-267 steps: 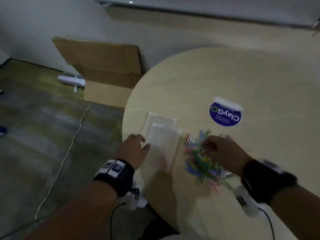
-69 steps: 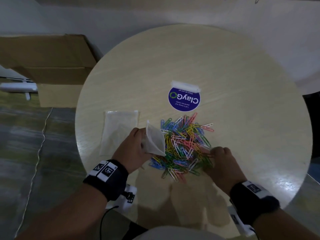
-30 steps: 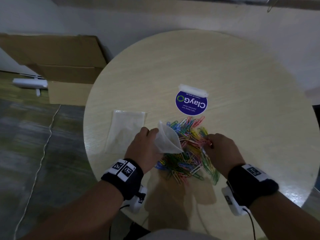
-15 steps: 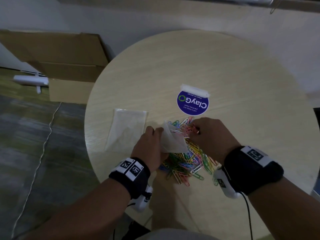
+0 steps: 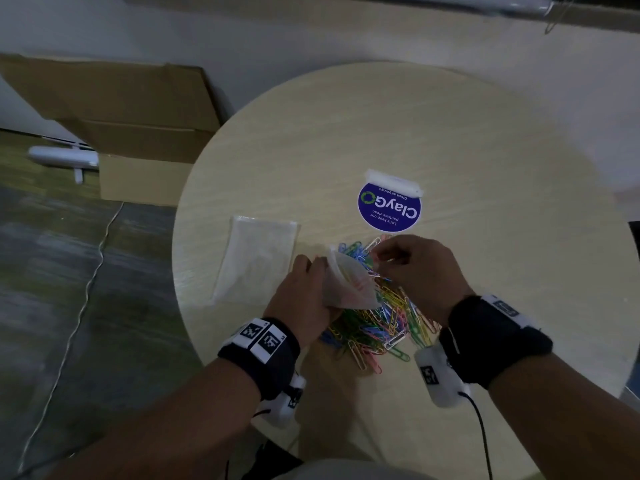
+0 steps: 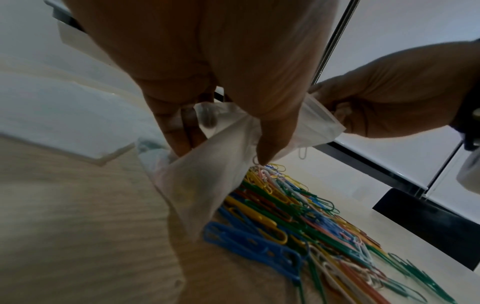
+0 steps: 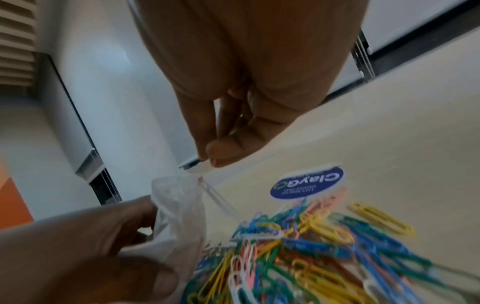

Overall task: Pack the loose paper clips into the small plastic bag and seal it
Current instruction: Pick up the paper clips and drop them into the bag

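The left hand (image 5: 304, 292) grips the bag (image 5: 349, 285), fingers curled round its side, holding the mouth open just above the near edge of the clips (image 5: 377, 323). The right hand (image 5: 412, 268) hovers just beyond that mouth with thumb and fingertips pinched together; whether a clip sits between them cannot be told. A few clips show faintly inside the bag. Most remain loose under both hands, so filling looks barely begun and sealing is undone.

Office (round table (image 5: 450, 133), window blinds (image 7: 15, 41))
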Motion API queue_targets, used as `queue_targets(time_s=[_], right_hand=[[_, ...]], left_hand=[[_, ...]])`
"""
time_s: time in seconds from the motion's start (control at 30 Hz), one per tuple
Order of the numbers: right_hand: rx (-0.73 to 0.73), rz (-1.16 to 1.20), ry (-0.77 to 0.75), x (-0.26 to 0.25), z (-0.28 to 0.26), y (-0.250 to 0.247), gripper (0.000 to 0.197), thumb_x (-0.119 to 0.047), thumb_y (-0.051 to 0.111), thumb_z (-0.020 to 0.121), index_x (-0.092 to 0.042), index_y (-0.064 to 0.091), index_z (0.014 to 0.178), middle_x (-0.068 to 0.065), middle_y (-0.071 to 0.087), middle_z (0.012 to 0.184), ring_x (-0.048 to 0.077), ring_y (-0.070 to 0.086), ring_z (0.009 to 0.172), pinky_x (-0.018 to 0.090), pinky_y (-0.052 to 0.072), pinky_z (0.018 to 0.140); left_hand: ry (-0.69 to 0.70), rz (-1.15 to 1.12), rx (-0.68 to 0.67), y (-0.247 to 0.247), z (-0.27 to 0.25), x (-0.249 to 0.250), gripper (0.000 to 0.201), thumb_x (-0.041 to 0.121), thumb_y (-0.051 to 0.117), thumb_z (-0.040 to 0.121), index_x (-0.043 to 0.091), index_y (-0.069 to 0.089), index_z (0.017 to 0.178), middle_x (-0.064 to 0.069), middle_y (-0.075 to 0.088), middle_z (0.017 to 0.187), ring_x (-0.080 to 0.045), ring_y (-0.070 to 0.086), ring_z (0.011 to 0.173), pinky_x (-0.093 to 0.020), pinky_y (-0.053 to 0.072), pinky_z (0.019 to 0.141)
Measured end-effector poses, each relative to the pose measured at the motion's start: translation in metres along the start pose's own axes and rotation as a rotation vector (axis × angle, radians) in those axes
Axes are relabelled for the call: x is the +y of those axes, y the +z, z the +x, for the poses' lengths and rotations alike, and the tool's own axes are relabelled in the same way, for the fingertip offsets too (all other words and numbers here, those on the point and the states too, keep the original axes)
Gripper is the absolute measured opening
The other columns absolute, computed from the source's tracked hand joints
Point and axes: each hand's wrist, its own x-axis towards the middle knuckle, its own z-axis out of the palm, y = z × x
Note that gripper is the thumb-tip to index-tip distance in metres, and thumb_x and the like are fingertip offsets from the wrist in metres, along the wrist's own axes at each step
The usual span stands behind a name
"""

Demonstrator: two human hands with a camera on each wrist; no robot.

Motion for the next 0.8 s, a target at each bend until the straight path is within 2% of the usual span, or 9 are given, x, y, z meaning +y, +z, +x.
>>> queue_targets(time_s=[0.07,0.17,0.27,0.37,0.47,0.63,0.7,0.77,0.8], right_hand=[[-0.003,0.061,0.013,0.002,-0.002,0.006,0.014,-0.017,0.076,0.077,-0.024,0.073,0.089,-0.014,0.071,0.079,-0.009,0.062,0.068,0.007,0.046,0.064],[0.008,0.069,-0.027,-0.002,-0.004,0.017,0.018,-0.013,0.077,0.074,-0.022,0.07,0.088,-0.009,0.071,0.077,0.0,0.064,0.068,0.02,0.053,0.069],[0.012,-0.066,-0.07,-0.006,-0.004,0.021,0.013,-0.019,0.076,0.075,-0.025,0.072,0.086,-0.009,0.072,0.078,0.003,0.066,0.074,0.021,0.051,0.074],[0.085,0.017,-0.013,-0.002,-0.004,0.016,0.009,-0.022,0.073,0.078,-0.025,0.071,0.086,-0.01,0.071,0.078,0.002,0.064,0.073,0.021,0.049,0.07],[-0.028,-0.081,0.041,0.006,-0.006,0.019,0.008,-0.025,0.072,0.079,-0.026,0.065,0.082,-0.011,0.065,0.074,0.0,0.057,0.069,0.027,0.045,0.064],[-0.007,-0.078,0.014,0.006,-0.007,0.026,0.004,-0.019,0.065,0.08,-0.019,0.066,0.076,-0.01,0.065,0.067,-0.001,0.055,0.062,0.015,0.039,0.056],[-0.034,-0.059,0.013,0.006,-0.007,0.029,0.006,-0.018,0.064,0.081,-0.021,0.066,0.077,-0.01,0.064,0.068,0.0,0.057,0.064,0.016,0.043,0.057],[-0.066,-0.071,0.0,0.008,-0.008,0.033,0.009,-0.018,0.063,0.082,-0.025,0.064,0.076,-0.011,0.064,0.069,0.002,0.057,0.066,0.021,0.044,0.06],[-0.07,-0.087,-0.008,0.008,-0.008,0.034,0.011,-0.018,0.063,0.083,-0.027,0.063,0.076,-0.012,0.063,0.069,0.001,0.057,0.067,0.021,0.044,0.061]], left_hand=[[0.005,0.009,-0.002,-0.001,0.0,0.0,0.067,0.029,0.078,0.067,0.015,0.041,0.122,-0.006,0.04,0.111,-0.035,0.058,0.093,-0.047,0.053,0.076],[0.036,-0.004,0.007,0.0,0.001,-0.002,0.065,0.033,0.077,0.069,0.016,0.043,0.121,-0.006,0.04,0.111,-0.034,0.059,0.089,-0.046,0.053,0.074],[0.052,-0.022,0.011,0.0,0.001,-0.005,0.066,0.038,0.077,0.068,0.018,0.042,0.121,-0.005,0.039,0.11,-0.032,0.059,0.086,-0.045,0.054,0.073],[0.032,-0.045,0.017,-0.003,0.0,-0.005,0.064,0.034,0.078,0.069,0.017,0.043,0.12,-0.004,0.04,0.11,-0.034,0.058,0.088,-0.045,0.052,0.073],[0.019,-0.073,0.013,-0.007,-0.002,-0.004,0.065,0.026,0.075,0.067,0.018,0.043,0.123,-0.003,0.039,0.111,-0.035,0.059,0.09,-0.042,0.051,0.073],[0.022,-0.279,0.028,-0.025,-0.016,-0.011,0.107,0.055,0.081,0.055,0.031,0.027,0.144,0.006,0.025,0.135,-0.014,0.054,0.099,-0.028,0.051,0.085],[-0.021,-0.426,0.11,-0.027,-0.019,-0.01,0.079,0.056,0.077,0.067,0.032,0.039,0.132,0.009,0.033,0.126,-0.007,0.054,0.093,-0.027,0.051,0.079],[-0.078,-0.415,0.221,-0.027,-0.014,-0.004,0.038,0.06,0.06,0.081,0.029,0.05,0.1,0.006,0.047,0.103,-0.009,0.055,0.079,-0.035,0.05,0.072],[-0.1,-0.391,0.226,-0.026,-0.009,-0.001,0.037,0.061,0.053,0.085,0.024,0.05,0.086,0.003,0.051,0.089,-0.014,0.054,0.072,-0.037,0.047,0.068]])
